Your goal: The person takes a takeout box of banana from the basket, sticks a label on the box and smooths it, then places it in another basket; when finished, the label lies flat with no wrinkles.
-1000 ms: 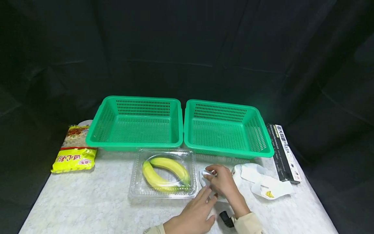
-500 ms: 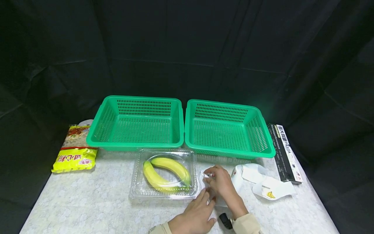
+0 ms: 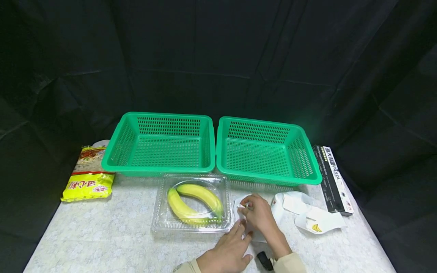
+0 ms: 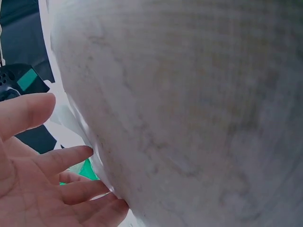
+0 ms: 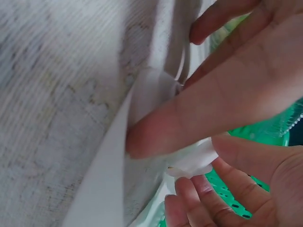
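Note:
In the head view my right hand (image 3: 261,214) pinches the edge of a white paper label strip (image 3: 300,204) between thumb and fingers. The pinched edge curls up as a small white flap (image 5: 199,160) in the right wrist view. My left hand (image 3: 227,248) lies below it with fingers extended, fingertips pressing the strip near the table. A banana picture (image 3: 316,227) is printed on the strip's right end. Just left of the hands sits a clear plastic clamshell box (image 3: 157,218) with two bananas (image 3: 201,195) inside. The right hand covers part of the strip.
Two green baskets (image 3: 158,168) (image 3: 266,177) stand side by side behind the box. A yellow food bag (image 3: 87,185) lies at the left, a black-and-white pasta box (image 3: 332,182) at the right. A small black object (image 3: 264,261) lies by the right sleeve.
My left hand has shifted slightly to the right. The right hand's fingertips have moved a little on the strip's edge, still pinching it. The box and baskets stay put.

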Tool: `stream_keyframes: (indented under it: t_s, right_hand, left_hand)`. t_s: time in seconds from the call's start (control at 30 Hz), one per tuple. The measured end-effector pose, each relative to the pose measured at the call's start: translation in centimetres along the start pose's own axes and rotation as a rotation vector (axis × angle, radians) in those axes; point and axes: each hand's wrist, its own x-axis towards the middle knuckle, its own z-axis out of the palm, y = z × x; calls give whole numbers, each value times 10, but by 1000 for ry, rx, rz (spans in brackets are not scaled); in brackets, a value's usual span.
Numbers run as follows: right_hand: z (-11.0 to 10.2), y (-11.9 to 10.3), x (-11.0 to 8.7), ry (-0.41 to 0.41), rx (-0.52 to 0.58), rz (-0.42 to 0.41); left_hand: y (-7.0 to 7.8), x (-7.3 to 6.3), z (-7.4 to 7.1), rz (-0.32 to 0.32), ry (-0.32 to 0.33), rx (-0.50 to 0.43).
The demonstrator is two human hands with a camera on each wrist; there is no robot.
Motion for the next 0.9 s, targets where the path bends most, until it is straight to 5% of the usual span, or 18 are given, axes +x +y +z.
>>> stream_keyframes:
  t_s: [0.4, 0.67, 0.9]
  right_hand:
    - [-15, -14, -13, 33, 100, -11]
    - [-22, -29, -37, -19, 220, 5]
    - [-27, -37, -55, -29, 286, 48]
  left_hand:
    - [0, -2, 0, 4, 23, 27]
    - [-1, -3, 1, 6, 77, 106]
    - [-7, -15, -6, 89, 107, -77]
